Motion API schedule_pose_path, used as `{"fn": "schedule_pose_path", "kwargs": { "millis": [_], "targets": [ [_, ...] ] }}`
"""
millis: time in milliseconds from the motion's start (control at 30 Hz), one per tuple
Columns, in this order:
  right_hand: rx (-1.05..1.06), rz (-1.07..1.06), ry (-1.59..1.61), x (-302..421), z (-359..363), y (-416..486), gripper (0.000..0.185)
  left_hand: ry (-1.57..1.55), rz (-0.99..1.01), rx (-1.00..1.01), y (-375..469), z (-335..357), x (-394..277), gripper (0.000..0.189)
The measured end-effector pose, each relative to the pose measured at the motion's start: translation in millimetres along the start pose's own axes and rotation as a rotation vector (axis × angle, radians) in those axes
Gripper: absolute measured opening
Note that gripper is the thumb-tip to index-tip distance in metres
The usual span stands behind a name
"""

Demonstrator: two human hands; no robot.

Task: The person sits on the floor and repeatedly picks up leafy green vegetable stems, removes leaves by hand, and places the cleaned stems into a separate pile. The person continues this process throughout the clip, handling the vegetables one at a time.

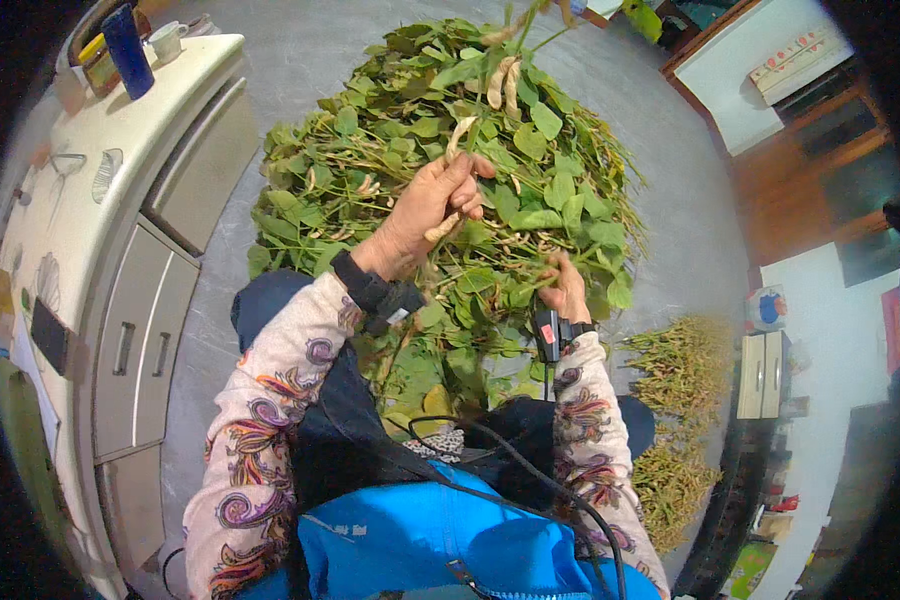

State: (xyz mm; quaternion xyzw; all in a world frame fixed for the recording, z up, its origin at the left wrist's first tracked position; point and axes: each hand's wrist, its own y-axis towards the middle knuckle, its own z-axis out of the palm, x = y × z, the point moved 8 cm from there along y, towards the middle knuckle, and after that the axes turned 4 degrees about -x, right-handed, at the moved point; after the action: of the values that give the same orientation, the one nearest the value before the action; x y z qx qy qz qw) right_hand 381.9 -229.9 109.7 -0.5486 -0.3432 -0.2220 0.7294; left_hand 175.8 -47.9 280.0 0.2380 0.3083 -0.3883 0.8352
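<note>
My left hand [442, 196] is raised over a heap of leafy bean plants [390, 142], closed around the stem of one plant. Pale, plump bean pods [504, 84] hang from that stem above the fist, and another pod [442, 227] shows just below the fingers. Lower and to the right, my right hand [566, 289] is down at the near right part of the heap. Its fingers curl around green stems, though leaves partly cover the grip. Black straps circle both wrists, and the right one carries a small device [547, 336] with a cable.
On the left runs a white-topped cabinet [217, 56] bearing a blue cylinder [127, 52], a cup [166, 43] and a phone-like dark slab [50, 335]. Piles of cut pods or stalks [675, 360] lie on the grey floor at right. A black cable [540, 472] crosses my lap.
</note>
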Motion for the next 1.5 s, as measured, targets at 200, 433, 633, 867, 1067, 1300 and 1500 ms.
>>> {"fn": "schedule_pose_path", "kwargs": {
  "millis": [200,433,633,867,1067,1300,1500],
  "targets": [
    [0.870,-0.148,0.035,57.4,142.8,-108.0,0.032,-0.124,-0.197,0.260,3.0,17.8,35.4,0.033],
    [0.785,0.007,-0.004,80.0,186.0,-149.3,0.020,0.046,-0.417,0.322,-12.6,15.1,39.2,0.033],
    [1.025,-0.096,-0.076,83.9,192.3,-178.4,0.023,0.657,0.205,-0.200,17.4,-7.2,-54.4,0.029],
    [0.849,-0.134,-0.091,73.7,202.4,-182.4,0.020,0.486,0.212,0.038,40.3,72.4,-72.5,0.021],
    [0.726,-0.114,-0.069,71.5,196.7,-167.3,0.017,0.325,0.256,-0.043,42.4,65.8,-59.5,0.021],
    [0.613,-1.229,-0.902,67.7,145.7,-127.7,0.010,0.308,0.233,-0.029,14.4,77.9,-52.2,0.023],
    [0.528,-0.375,-0.267,70.1,104.8,-95.0,0.015,0.218,0.157,0.044,26.3,79.0,-75.1,0.021]
  ]
}}
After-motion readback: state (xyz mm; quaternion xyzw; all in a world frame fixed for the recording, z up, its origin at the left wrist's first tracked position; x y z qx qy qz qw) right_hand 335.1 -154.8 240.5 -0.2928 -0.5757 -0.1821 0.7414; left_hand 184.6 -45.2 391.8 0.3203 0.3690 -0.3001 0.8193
